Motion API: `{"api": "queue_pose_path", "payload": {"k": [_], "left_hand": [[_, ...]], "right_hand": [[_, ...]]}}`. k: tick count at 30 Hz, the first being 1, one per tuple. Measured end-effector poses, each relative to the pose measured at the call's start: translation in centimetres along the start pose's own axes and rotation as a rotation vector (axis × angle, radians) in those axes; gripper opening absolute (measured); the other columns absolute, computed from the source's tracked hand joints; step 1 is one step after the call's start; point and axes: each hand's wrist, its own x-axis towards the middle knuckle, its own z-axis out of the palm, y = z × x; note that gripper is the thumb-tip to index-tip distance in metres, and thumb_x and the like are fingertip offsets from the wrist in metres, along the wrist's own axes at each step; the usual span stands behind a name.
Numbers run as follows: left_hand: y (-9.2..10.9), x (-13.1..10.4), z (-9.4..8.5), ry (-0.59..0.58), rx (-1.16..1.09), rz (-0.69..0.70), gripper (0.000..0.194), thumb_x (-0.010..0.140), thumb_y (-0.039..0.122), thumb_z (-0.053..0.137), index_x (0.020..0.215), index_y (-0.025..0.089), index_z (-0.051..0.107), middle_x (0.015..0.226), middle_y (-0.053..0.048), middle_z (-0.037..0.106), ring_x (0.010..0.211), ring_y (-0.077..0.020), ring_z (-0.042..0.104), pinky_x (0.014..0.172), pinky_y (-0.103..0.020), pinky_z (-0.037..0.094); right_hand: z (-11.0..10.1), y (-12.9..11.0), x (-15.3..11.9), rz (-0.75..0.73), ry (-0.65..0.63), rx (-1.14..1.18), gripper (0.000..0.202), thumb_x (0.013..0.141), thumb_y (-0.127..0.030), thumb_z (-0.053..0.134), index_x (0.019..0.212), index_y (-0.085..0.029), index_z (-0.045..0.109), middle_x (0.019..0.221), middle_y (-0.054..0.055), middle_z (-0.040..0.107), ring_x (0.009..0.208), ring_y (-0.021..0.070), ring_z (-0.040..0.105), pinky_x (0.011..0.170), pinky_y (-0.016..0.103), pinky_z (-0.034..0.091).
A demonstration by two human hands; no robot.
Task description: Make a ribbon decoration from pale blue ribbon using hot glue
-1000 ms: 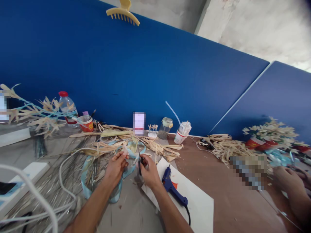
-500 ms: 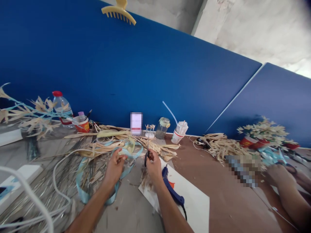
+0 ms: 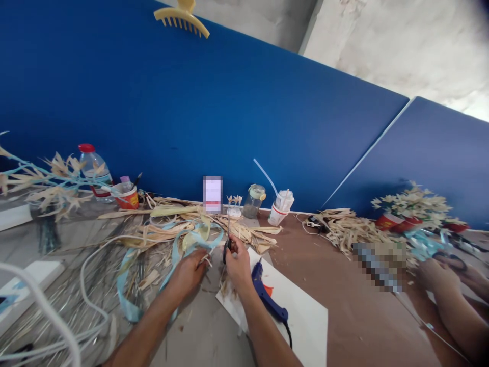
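Note:
My right hand [image 3: 239, 265] is wrapped round the dark handles of scissors [image 3: 227, 248], whose thin blades point up and away from me. Just left of it, my left hand [image 3: 189, 275] is turned palm down, its fingers pinched on a small pale strip [image 3: 207, 261] that looks like dried husk. Light blue ribbon [image 3: 128, 300] loops across the table behind and left of that hand. Beside my right forearm a blue glue gun [image 3: 267, 295] lies on a white board [image 3: 305, 321].
Dried husks [image 3: 183, 210] lie along the blue partition [image 3: 237, 112]. Thin wires [image 3: 64, 300] and a white cable [image 3: 82, 275] cover the left side. A jar [image 3: 252, 204] and paper cup [image 3: 278, 215] stand behind. Another person's hands [image 3: 439, 278] work at the right.
My left hand has moved slightly right and down and rolled palm down; the pale strip now shows at its fingertips. My right hand stays on the scissors.

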Motion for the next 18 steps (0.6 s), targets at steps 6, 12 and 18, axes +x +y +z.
{"api": "queue_pose_path", "payload": {"k": [6,12,18], "left_hand": [[-0.1,-0.1,-0.1,-0.189,0.294,0.059,0.024,0.076,0.017,0.049,0.084,0.02,0.072,0.094,-0.009,0.074,0.092,-0.0248,0.065,0.085,-0.036,0.046],[-0.5,0.3,-0.5,0.015,0.198,-0.071,0.025,0.079,0.025,0.046,0.086,0.02,0.07,0.084,-0.007,0.074,0.083,-0.0246,0.067,0.077,-0.036,0.049],[-1.1,0.3,-1.5,-0.098,0.402,0.137,0.037,0.072,0.011,0.046,0.098,0.019,0.071,0.117,-0.011,0.067,0.109,-0.0261,0.06,0.097,-0.038,0.042]], "right_hand": [[0.1,0.1,0.0,0.017,0.032,0.018,0.039,0.07,-0.022,0.057,0.108,-0.016,0.064,0.094,0.007,0.069,0.08,0.019,0.063,0.08,0.032,0.05],[-0.1,-0.2,0.0,0.034,-0.008,0.028,0.042,0.071,-0.025,0.057,0.111,-0.014,0.062,0.094,0.009,0.069,0.08,0.0202,0.063,0.079,0.034,0.05],[0.0,-0.3,0.0,0.018,0.01,0.043,0.038,0.071,-0.025,0.057,0.108,-0.015,0.064,0.094,0.008,0.069,0.08,0.0198,0.063,0.079,0.034,0.05]]}}
